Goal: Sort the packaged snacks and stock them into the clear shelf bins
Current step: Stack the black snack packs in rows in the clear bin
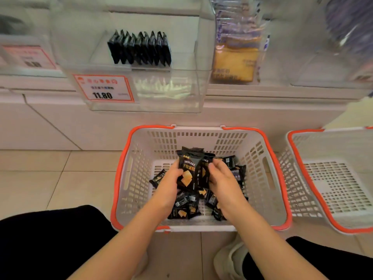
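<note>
A white basket with an orange rim (pixel 260 170) sits on the floor and holds several black snack packets (pixel 185 207). Over its middle I hold a small upright stack of these black packets (pixel 190 166). My left hand (pixel 171 178) grips the stack from the left, and my right hand (pixel 221 175) grips it from the right. Above, a clear shelf bin (pixel 181 93) holds a row of several black packets (pixel 139 48) standing on edge at its back.
A second white basket with an orange rim (pixel 331 178) stands to the right with nothing visible inside. Another clear bin (pixel 268 57) to the right holds yellow bread-like packs (pixel 235 63). A price tag reading 11.80 (pixel 103 88) hangs on the bin's front. My dark-trousered knees and a light shoe (pixel 230 259) are near the basket.
</note>
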Action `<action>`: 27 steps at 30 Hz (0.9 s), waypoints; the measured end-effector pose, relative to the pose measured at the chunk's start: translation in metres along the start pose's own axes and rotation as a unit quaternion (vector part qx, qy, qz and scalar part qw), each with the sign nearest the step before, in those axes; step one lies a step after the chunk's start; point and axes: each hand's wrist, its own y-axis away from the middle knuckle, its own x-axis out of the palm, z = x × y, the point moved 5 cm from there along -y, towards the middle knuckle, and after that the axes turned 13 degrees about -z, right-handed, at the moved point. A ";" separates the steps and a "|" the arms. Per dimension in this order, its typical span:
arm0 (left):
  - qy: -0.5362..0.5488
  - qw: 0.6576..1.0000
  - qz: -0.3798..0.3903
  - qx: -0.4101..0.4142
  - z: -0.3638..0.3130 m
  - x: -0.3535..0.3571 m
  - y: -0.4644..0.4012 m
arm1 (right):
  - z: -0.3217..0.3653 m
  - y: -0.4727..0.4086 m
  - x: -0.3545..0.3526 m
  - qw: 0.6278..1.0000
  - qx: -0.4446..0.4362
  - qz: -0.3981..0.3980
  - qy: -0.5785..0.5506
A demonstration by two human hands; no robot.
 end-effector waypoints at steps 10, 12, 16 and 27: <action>0.110 0.985 0.077 0.108 -0.086 0.005 0.033 | 0.101 0.056 0.035 0.949 -0.275 0.105 0.110; 0.100 0.980 0.106 0.139 -0.115 0.003 0.040 | 0.125 0.058 0.039 0.940 -0.308 0.092 0.111; 0.054 0.969 0.139 0.198 -0.168 -0.010 0.041 | 0.178 0.060 0.049 0.931 -0.345 0.041 0.112; -0.404 0.839 -0.020 0.363 -0.294 -0.031 -0.069 | 0.289 0.034 0.085 0.768 -0.439 -0.194 0.425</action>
